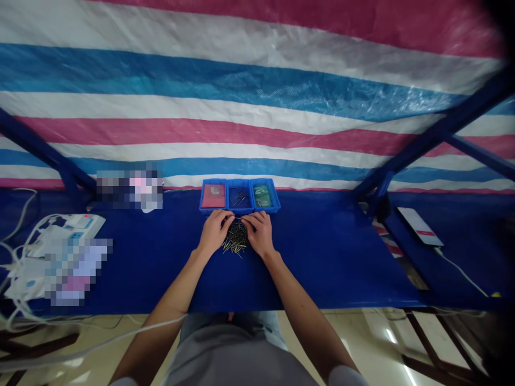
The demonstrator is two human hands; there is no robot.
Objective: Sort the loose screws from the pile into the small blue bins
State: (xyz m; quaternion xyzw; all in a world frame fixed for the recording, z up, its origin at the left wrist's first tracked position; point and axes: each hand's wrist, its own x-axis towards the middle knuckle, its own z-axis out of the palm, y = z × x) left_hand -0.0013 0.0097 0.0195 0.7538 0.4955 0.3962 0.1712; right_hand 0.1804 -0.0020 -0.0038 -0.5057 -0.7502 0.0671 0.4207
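Note:
A heap of loose, thin metal screws [236,239] lies on the blue table between my hands. My left hand [215,230] is closed in a pinch at the far left of the heap. My right hand [259,230] is pinched the same way at the far right. Between their fingertips runs a thin, light screw [237,216], held across from hand to hand; its ends are hidden by the fingers. Just beyond are three joined blue bins: the left bin [201,203] holds something red, the middle bin [230,207] several screws, the right bin [276,202] a green item with small metal pieces.
White power strips [82,228] and tangled cables lie at the left. On the right a white device [418,225] with a cable rests beyond a gap in the blue tabletop [330,257]. Blue frame bars [434,131] and a striped sheet [257,128] stand behind.

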